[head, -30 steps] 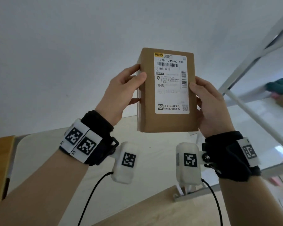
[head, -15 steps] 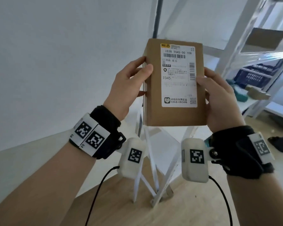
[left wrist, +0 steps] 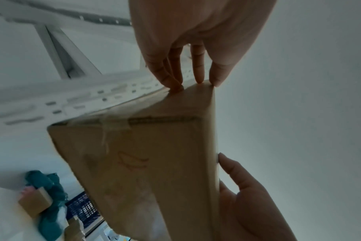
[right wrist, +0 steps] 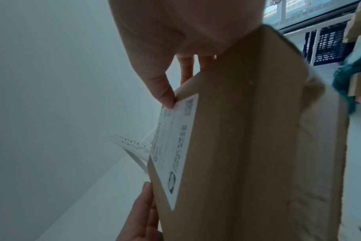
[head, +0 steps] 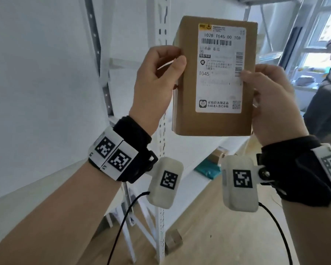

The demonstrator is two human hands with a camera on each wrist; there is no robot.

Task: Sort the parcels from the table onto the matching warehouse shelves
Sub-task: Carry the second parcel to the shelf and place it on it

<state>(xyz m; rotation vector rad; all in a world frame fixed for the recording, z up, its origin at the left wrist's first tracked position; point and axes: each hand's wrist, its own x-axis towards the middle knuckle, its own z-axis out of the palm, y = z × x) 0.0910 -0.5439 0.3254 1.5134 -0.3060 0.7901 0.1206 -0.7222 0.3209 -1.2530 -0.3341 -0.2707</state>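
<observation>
A brown cardboard parcel stands upright in the air between both hands, in front of a white shelf post. Its white shipping label faces me and reads T045. My left hand grips the left edge, thumb on the front face and fingers behind. My right hand grips the right edge with its thumb on the label. In the left wrist view the left hand's fingertips pinch the parcel at a corner. The right wrist view shows the right thumb on the label's edge of the parcel.
A perforated white shelf upright rises just behind the parcel. A low shelf board carries a teal bag and a small cardboard box. A dark blue crate stands further back. Another person is at the right. Wooden floor lies below.
My view has swung from the bare white wall to the shelving, which is now close. The parcel stays held in both hands, label toward me.
</observation>
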